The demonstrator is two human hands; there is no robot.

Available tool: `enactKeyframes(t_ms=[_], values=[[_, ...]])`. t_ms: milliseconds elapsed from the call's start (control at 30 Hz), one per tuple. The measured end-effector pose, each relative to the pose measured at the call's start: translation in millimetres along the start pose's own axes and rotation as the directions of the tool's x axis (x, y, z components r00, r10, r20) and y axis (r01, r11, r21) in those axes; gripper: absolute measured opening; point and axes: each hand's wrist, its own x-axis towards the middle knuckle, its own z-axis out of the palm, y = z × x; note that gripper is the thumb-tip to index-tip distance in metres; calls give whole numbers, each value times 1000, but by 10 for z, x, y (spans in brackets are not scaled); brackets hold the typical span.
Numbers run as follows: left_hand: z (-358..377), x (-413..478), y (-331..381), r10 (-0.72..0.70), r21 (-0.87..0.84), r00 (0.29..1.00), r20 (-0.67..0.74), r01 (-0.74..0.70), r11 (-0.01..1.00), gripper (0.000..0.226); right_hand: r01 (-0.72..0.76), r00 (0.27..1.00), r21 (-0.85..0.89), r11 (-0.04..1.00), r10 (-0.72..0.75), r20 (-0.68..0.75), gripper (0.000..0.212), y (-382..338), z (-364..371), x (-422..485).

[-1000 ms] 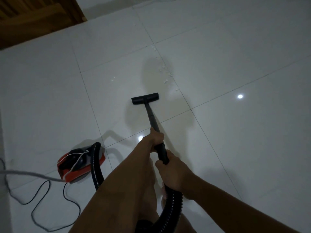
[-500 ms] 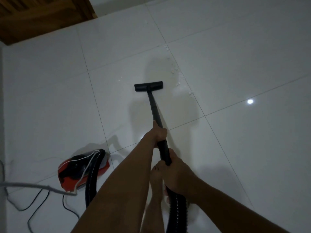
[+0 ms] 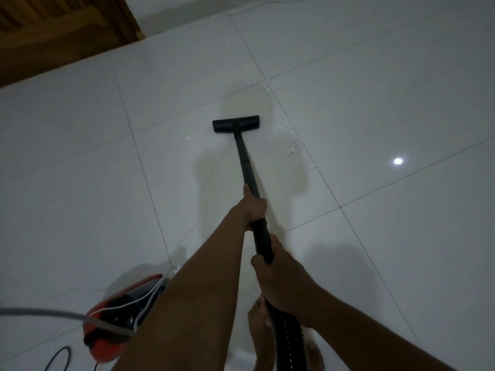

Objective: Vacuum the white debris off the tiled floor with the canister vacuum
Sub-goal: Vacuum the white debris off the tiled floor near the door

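My left hand point(image 3: 254, 207) and right hand point(image 3: 278, 279) grip the wand point(image 3: 245, 162); holding the floor head point(image 3: 235, 123) flat, I'd sweep the white debris point(image 3: 290, 151) right of it.

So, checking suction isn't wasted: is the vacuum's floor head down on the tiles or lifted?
Down, it seems: the floor head sits level on the tiled floor, with no gap showing beneath it.

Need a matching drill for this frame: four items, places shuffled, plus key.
Items:
1 floor nozzle
2 canister
3 white debris
4 wooden panel

Places:
A lower left of frame
B scattered, mostly just right of the nozzle
C top left corner
D upper middle of frame

Pairs: 1-D, 2-A, 3-B, 4-C
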Motion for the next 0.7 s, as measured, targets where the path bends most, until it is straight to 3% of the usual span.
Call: enactKeyframes(t_ms=[200,700], values=[[-236,312,385,-4,20,1000,-7,4,1000,78,-54,998,107,993,52,21,50,-321,-88,407],[-386,535,646,-9,49,999,-34,11,999,78,-110,994,143,984,105,41,53,-577,-180,669]])
